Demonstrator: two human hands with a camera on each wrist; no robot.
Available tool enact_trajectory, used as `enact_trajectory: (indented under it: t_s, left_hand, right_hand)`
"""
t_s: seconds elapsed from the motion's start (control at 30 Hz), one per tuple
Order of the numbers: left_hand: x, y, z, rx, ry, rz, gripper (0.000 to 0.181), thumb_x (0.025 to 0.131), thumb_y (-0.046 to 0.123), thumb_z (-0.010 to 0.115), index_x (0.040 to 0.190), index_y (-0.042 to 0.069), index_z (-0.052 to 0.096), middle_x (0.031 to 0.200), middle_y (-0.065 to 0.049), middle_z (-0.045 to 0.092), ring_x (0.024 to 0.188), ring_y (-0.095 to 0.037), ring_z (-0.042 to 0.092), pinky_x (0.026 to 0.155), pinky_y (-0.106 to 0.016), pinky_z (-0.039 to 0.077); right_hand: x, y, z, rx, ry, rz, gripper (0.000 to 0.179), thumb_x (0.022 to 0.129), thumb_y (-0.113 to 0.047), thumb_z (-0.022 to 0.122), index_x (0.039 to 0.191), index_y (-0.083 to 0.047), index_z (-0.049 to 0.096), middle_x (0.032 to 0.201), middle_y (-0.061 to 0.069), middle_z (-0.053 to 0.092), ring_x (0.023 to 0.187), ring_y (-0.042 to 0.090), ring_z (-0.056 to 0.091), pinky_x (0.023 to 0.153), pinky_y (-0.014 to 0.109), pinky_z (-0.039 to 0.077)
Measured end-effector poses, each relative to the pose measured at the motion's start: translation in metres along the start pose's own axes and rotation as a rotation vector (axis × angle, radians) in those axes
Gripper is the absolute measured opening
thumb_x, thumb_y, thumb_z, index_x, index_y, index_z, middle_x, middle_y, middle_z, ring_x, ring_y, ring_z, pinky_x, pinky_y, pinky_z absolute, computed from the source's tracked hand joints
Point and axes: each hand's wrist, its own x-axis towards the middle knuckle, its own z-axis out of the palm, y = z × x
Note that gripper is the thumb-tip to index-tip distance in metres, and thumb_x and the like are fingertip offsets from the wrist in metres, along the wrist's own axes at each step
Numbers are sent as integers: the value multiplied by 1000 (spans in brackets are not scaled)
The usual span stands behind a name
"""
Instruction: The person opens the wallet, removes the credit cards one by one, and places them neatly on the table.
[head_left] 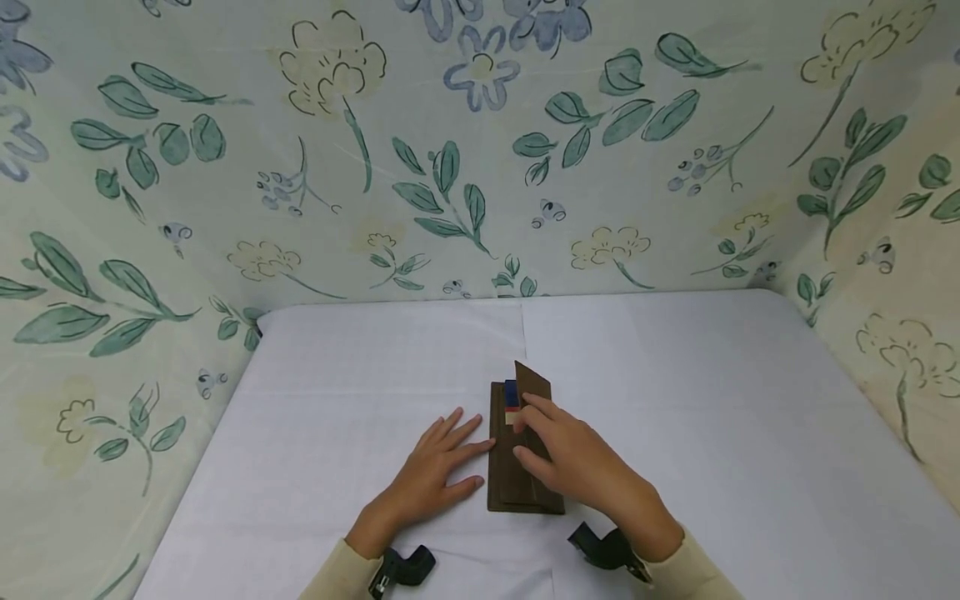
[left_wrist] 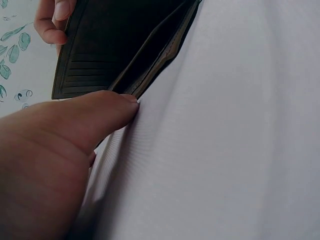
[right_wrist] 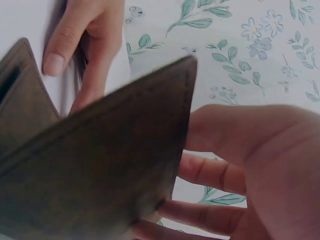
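Observation:
A long brown wallet (head_left: 506, 467) lies unfolded on the white cloth, its flap (head_left: 534, 385) raised on the right. Slips of blue, red and cream (head_left: 512, 402) show in its left part. My right hand (head_left: 581, 458) holds the flap's edge; in the right wrist view the outer face of the flap (right_wrist: 115, 155) hides some fingertips. Beside the wallet's left edge my left hand (head_left: 435, 471) rests on the cloth with fingers spread, the index finger touching that edge. Card slots (left_wrist: 92, 70) and a long pocket (left_wrist: 155, 55) show in the left wrist view.
White cloth covers the table (head_left: 712, 417). Behind it and at both sides hangs a curtain (head_left: 337, 208) printed with flowers and leaves. A black wrist device (head_left: 408, 567) sits by the left cuff, another black device (head_left: 603, 550) by the right.

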Motion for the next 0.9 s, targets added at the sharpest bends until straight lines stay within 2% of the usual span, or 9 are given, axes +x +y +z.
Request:
enact_trajectory:
  t_s: [0.23, 0.37, 0.53, 0.73, 0.9]
  left_hand:
    - [1, 0, 3, -7, -3, -2, 51, 93, 38, 62, 141, 25, 52, 155, -6, 34, 145, -35, 20, 113, -57, 18]
    - [1, 1, 4, -5, -10, -4, 52, 93, 37, 62, 142, 25, 50, 155, -6, 33, 145, -35, 19, 114, -56, 17]
    - [2, 2, 4, -3, -27, -24, 53, 93, 38, 62, 143, 25, 49, 155, -5, 32, 146, -33, 18, 115, -55, 15]
    - [2, 1, 3, 3, -34, -41, 51, 93, 39, 61, 142, 25, 51, 156, -4, 31, 146, -32, 16, 116, -54, 13]
    - [2, -1, 3, 2, -17, -14, 50, 93, 39, 61, 140, 23, 53, 155, -5, 32, 146, -34, 17, 116, -54, 15]
  right_hand:
    - [-5, 9, -12, 52, -69, 23, 21, 90, -23, 67, 109, -17, 60, 142, 14, 48, 113, 26, 60, 86, 41, 54]
    - [-8, 11, -20, 65, -98, 76, 30, 90, -22, 67, 118, -13, 62, 144, 15, 45, 121, 32, 55, 93, 48, 50]
    - [-9, 13, -30, 47, -134, 115, 41, 90, -22, 67, 129, -10, 61, 145, 16, 44, 125, 35, 51, 93, 50, 49]
    - [-9, 22, -39, 19, -115, 118, 32, 92, -22, 65, 121, -8, 67, 140, 16, 51, 125, 36, 51, 96, 52, 47]
    - [-13, 30, -47, 11, -100, 119, 28, 91, -17, 66, 117, -8, 69, 136, 16, 54, 124, 36, 52, 97, 53, 46]
